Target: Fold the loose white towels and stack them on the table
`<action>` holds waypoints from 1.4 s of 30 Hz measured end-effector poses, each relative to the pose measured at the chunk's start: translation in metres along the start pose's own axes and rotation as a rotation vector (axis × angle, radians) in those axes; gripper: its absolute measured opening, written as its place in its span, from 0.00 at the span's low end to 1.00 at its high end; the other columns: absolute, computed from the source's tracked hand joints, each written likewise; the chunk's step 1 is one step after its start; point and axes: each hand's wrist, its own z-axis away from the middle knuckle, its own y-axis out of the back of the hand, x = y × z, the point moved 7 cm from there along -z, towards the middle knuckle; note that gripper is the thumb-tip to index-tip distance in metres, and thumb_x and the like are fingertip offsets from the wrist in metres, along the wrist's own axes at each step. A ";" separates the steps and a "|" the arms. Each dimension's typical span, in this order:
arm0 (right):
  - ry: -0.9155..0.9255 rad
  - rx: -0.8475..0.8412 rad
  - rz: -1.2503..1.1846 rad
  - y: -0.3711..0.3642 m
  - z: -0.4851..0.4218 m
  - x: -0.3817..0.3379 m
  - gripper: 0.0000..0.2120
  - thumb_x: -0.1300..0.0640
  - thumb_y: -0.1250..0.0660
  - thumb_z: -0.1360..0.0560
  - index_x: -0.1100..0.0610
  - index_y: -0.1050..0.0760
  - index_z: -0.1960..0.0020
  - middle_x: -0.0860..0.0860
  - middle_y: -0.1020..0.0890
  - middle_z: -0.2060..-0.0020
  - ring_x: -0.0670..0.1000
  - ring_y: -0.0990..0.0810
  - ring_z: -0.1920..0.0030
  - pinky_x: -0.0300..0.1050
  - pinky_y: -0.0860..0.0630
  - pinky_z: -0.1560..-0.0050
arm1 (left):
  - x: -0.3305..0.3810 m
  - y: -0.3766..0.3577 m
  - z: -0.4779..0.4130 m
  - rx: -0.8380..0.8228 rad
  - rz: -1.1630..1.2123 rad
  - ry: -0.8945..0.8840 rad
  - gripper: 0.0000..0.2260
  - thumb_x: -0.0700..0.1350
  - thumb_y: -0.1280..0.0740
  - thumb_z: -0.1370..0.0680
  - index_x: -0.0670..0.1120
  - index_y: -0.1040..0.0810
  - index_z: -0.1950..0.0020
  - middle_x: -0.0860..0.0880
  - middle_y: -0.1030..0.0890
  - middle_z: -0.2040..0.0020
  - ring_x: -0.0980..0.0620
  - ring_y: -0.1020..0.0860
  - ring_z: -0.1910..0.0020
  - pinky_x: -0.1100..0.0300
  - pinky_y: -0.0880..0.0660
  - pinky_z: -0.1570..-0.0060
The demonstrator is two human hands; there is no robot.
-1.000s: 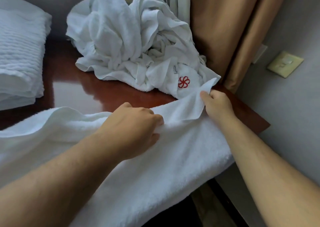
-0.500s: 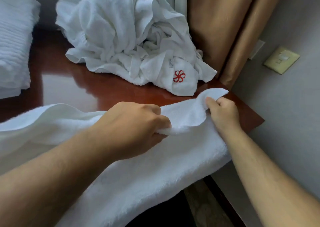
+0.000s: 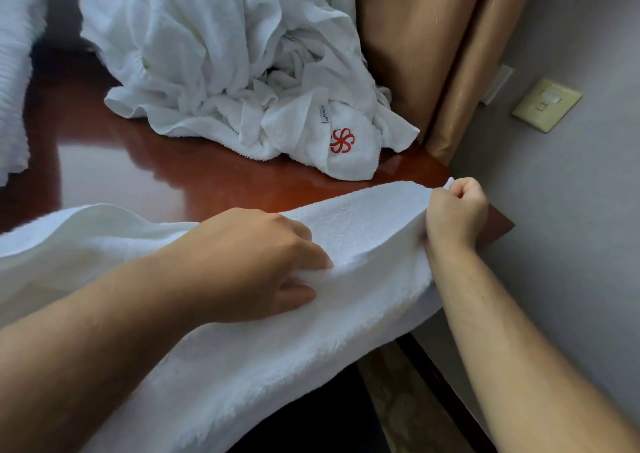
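Now right hand (image 3: 455, 210) clenches the towel (image 3: 346, 314) corner and has dragged it right, out to the table (image 3: 173, 182) edge. The floppy flap from a second ago is pulled taut. Left hand (image 3: 263, 265) pinches the towel mid-length. Towel lies along the near table edge, partly overhanging. Likely squaring up before folding (no fold yet). Loose pile (image 3: 225, 71) waits far, folded stack (image 3: 17, 71) far left.
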 end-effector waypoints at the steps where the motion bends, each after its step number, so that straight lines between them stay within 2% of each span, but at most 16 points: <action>1: 0.018 0.004 0.049 0.000 0.000 -0.001 0.13 0.68 0.42 0.33 0.51 0.37 0.66 0.56 0.26 0.51 0.47 0.30 0.63 0.33 0.31 0.62 | 0.000 0.000 0.000 -0.009 0.003 -0.002 0.15 0.58 0.30 0.25 0.63 0.20 0.38 0.60 0.22 0.55 0.55 0.22 0.60 0.62 0.33 0.70; 4: 0.051 0.052 0.087 0.003 0.002 -0.005 0.17 0.71 0.44 0.34 0.47 0.33 0.62 0.57 0.24 0.46 0.47 0.27 0.57 0.33 0.32 0.60 | 0.001 0.000 -0.001 -0.018 0.008 -0.006 0.15 0.58 0.30 0.25 0.63 0.20 0.38 0.60 0.22 0.55 0.55 0.22 0.60 0.60 0.31 0.68; 7: 0.083 0.065 0.085 0.006 0.009 -0.010 0.21 0.72 0.44 0.33 0.44 0.31 0.58 0.56 0.25 0.42 0.50 0.26 0.46 0.38 0.27 0.50 | 0.000 -0.002 0.000 -0.031 -0.012 -0.001 0.16 0.58 0.30 0.25 0.63 0.21 0.38 0.60 0.22 0.54 0.55 0.22 0.60 0.61 0.32 0.68; 10: 0.009 -0.133 0.310 -0.004 0.002 -0.006 0.22 0.72 0.43 0.29 0.44 0.26 0.54 0.52 0.23 0.40 0.56 0.27 0.36 0.53 0.25 0.37 | 0.001 -0.004 0.001 -0.036 -0.025 0.005 0.16 0.59 0.32 0.24 0.64 0.21 0.37 0.60 0.21 0.53 0.56 0.22 0.60 0.61 0.32 0.68; 12: -0.020 -0.277 0.654 -0.004 -0.002 -0.009 0.18 0.67 0.37 0.25 0.44 0.24 0.48 0.51 0.23 0.38 0.59 0.30 0.33 0.57 0.28 0.35 | 0.000 -0.005 0.000 -0.051 -0.035 0.021 0.16 0.59 0.34 0.24 0.65 0.23 0.36 0.60 0.21 0.52 0.56 0.23 0.58 0.62 0.33 0.68; 14: 0.167 -0.280 0.929 -0.002 -0.001 -0.029 0.16 0.61 0.32 0.25 0.44 0.21 0.41 0.52 0.24 0.36 0.60 0.32 0.33 0.58 0.31 0.36 | -0.001 -0.007 -0.002 -0.073 -0.037 0.029 0.16 0.59 0.36 0.23 0.66 0.24 0.35 0.59 0.21 0.52 0.56 0.23 0.57 0.61 0.31 0.67; 16: 0.318 -0.359 0.913 -0.013 0.011 -0.046 0.13 0.55 0.33 0.23 0.48 0.20 0.40 0.52 0.22 0.37 0.59 0.28 0.36 0.57 0.29 0.36 | -0.002 -0.008 -0.002 -0.092 -0.029 0.028 0.15 0.59 0.36 0.22 0.66 0.24 0.35 0.59 0.22 0.52 0.57 0.24 0.57 0.61 0.29 0.66; 17: 0.306 -0.459 0.891 -0.023 0.020 -0.046 0.13 0.52 0.35 0.22 0.51 0.20 0.39 0.52 0.20 0.38 0.58 0.25 0.37 0.56 0.27 0.36 | -0.002 -0.009 -0.002 -0.097 -0.023 0.032 0.15 0.59 0.36 0.22 0.66 0.24 0.35 0.59 0.22 0.52 0.57 0.24 0.56 0.61 0.31 0.66; 19: 0.163 -0.650 0.958 -0.043 0.039 -0.029 0.25 0.42 0.41 0.20 0.57 0.26 0.30 0.55 0.24 0.31 0.60 0.27 0.32 0.56 0.29 0.33 | -0.003 -0.010 -0.001 -0.105 -0.022 0.050 0.17 0.60 0.36 0.22 0.66 0.25 0.33 0.61 0.24 0.49 0.58 0.25 0.53 0.62 0.32 0.64; 21: 0.076 -0.703 1.062 -0.055 0.052 -0.011 0.36 0.36 0.50 0.18 0.58 0.43 0.19 0.58 0.40 0.20 0.61 0.42 0.21 0.59 0.42 0.25 | -0.004 -0.013 -0.001 -0.105 -0.056 0.068 0.20 0.64 0.41 0.23 0.67 0.30 0.30 0.62 0.28 0.42 0.59 0.29 0.47 0.62 0.33 0.58; 24: 0.057 -0.682 1.097 -0.061 0.057 0.001 0.37 0.36 0.57 0.18 0.58 0.57 0.17 0.57 0.56 0.18 0.60 0.58 0.19 0.61 0.57 0.22 | -0.006 -0.018 0.000 -0.114 -0.104 0.118 0.24 0.66 0.50 0.24 0.68 0.35 0.28 0.63 0.33 0.36 0.58 0.33 0.42 0.61 0.36 0.52; 28: 0.058 -0.690 1.108 -0.064 0.051 0.005 0.38 0.36 0.58 0.18 0.57 0.59 0.17 0.57 0.57 0.18 0.60 0.60 0.19 0.60 0.58 0.21 | -0.008 -0.019 -0.001 -0.129 -0.108 0.142 0.22 0.65 0.47 0.23 0.67 0.31 0.30 0.61 0.30 0.37 0.56 0.30 0.43 0.59 0.30 0.51; 33: 0.071 -0.672 1.117 -0.066 0.047 0.007 0.37 0.36 0.59 0.18 0.57 0.58 0.17 0.57 0.56 0.18 0.60 0.58 0.19 0.60 0.56 0.21 | -0.017 -0.009 0.012 -0.149 -0.154 0.305 0.20 0.67 0.46 0.25 0.60 0.28 0.39 0.57 0.25 0.47 0.52 0.24 0.56 0.56 0.28 0.58; 37: 0.072 -0.640 1.114 -0.067 0.043 0.007 0.37 0.36 0.57 0.18 0.58 0.53 0.17 0.58 0.52 0.18 0.61 0.54 0.19 0.62 0.52 0.22 | -0.046 0.022 0.052 -0.209 -0.347 0.452 0.21 0.74 0.51 0.31 0.60 0.34 0.54 0.59 0.23 0.60 0.54 0.28 0.66 0.55 0.28 0.54; 40: 0.248 -0.588 1.026 -0.070 0.044 -0.014 0.31 0.40 0.50 0.18 0.57 0.38 0.21 0.57 0.35 0.23 0.61 0.39 0.23 0.61 0.40 0.26 | -0.067 0.055 0.090 -0.259 -0.465 0.518 0.23 0.76 0.46 0.33 0.60 0.31 0.54 0.60 0.23 0.61 0.55 0.23 0.61 0.55 0.33 0.51; 42: 0.465 -0.512 0.922 -0.069 0.053 -0.040 0.22 0.47 0.43 0.19 0.57 0.26 0.31 0.57 0.24 0.33 0.61 0.29 0.33 0.58 0.31 0.34 | -0.075 0.074 0.108 -0.257 -0.542 0.524 0.21 0.73 0.38 0.31 0.61 0.27 0.48 0.60 0.20 0.57 0.55 0.20 0.55 0.55 0.32 0.49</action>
